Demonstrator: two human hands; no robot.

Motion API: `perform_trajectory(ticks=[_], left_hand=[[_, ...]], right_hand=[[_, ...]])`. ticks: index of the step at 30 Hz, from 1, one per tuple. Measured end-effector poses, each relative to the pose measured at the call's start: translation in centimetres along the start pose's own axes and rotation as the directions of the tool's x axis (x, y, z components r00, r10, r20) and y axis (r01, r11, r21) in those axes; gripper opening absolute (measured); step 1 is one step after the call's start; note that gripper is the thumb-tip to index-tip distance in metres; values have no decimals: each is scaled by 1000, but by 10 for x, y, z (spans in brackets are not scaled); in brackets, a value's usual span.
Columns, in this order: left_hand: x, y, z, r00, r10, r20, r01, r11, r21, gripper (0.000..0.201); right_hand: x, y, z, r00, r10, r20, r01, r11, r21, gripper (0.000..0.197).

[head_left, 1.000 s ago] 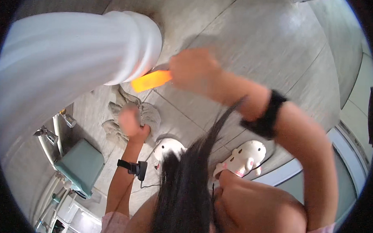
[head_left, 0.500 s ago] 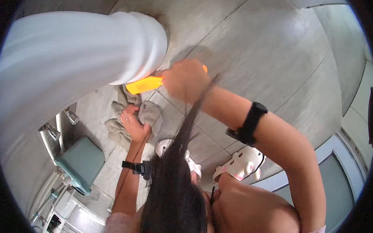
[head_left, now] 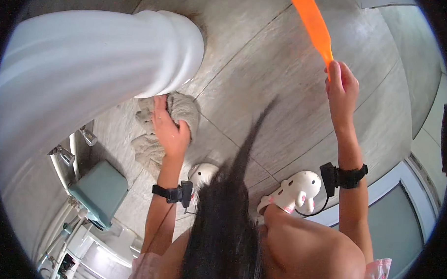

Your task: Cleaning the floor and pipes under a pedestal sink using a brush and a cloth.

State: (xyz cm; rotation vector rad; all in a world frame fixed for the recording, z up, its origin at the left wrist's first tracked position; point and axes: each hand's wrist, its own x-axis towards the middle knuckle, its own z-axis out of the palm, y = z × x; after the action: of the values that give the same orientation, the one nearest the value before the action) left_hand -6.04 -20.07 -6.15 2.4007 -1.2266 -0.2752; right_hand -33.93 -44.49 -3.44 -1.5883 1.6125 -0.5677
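Observation:
My right hand (head_left: 342, 89) is raised over the floor on the right, closed round the thin handle of an orange, flat-bladed, spatula-like tool (head_left: 312, 23). Its blade points up and away, touching nothing. On the left, my left hand (head_left: 168, 130) rests on a crumpled grey towel (head_left: 184, 111), with a fold of it between thumb and fingers. Both hand and towel are low against the base of a tall white ceramic fixture (head_left: 180, 49). The fingertips sit right by its rim, and part of the towel lies hidden under the palm.
Grey tiles (head_left: 245, 86) cover the floor. White animal-faced slippers (head_left: 300, 189) are on my feet. A grey-green bin-like box (head_left: 98, 189) stands left beside metal valves (head_left: 63, 156) and pipes. A white-framed door panel (head_left: 398, 219) is at the lower right. Long dark hair hangs into view.
My right hand has swung away from the fixture's base to the right, carrying the orange tool. My left hand has moved forward on the towel, pushing it closer to the base.

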Motion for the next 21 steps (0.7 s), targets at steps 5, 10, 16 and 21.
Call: perform_trajectory(ticks=[5,10,16,21], left_hand=[[-4,50,11,964,97,247,-115,992,57,70],[31,104,41,905,296,305,-270,955,-125,73],[55,108,34,870,335,362,-363,932,12,85],[46,85,31,904,288,317,-302,953,-5,93]], right_hand=[[6,-19,15,1000,-15,-25,18,994,105,33],[-3,-17,31,998,-57,16,55,990,126,30],[-12,-9,18,997,-72,8,70,991,114,28],[-19,-8,8,999,-44,9,43,995,90,27]])
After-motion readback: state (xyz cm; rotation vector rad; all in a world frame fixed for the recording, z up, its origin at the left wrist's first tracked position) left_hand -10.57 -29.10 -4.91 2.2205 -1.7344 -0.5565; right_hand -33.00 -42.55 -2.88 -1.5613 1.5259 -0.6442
